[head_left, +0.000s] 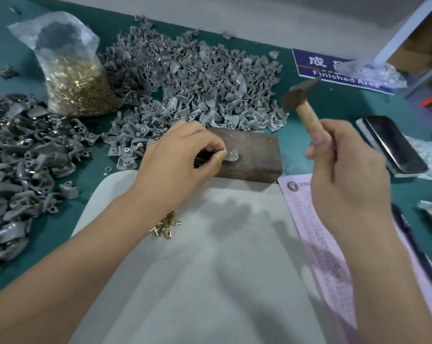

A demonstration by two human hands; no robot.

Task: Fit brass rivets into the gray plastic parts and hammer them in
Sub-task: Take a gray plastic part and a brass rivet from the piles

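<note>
A gray plastic part (231, 155) with a brass rivet in it lies on a dark rusty metal block (254, 147). My left hand (177, 157) pinches the part's left edge with thumb and forefinger and holds it on the block. My right hand (346, 175) grips the wooden handle of a small hammer (299, 93), whose blurred head is raised above and right of the block. A few loose brass rivets (165, 225) lie on the gray cloth (210, 281) under my left wrist.
A big heap of gray plastic parts (192, 78) lies behind the block, a darker heap (18, 157) at left. A plastic bag of brass rivets (78, 88) stands upper left. A phone (393, 144), a pink form (316, 234), a pen (416, 247) and a blue sign (334, 68) sit right.
</note>
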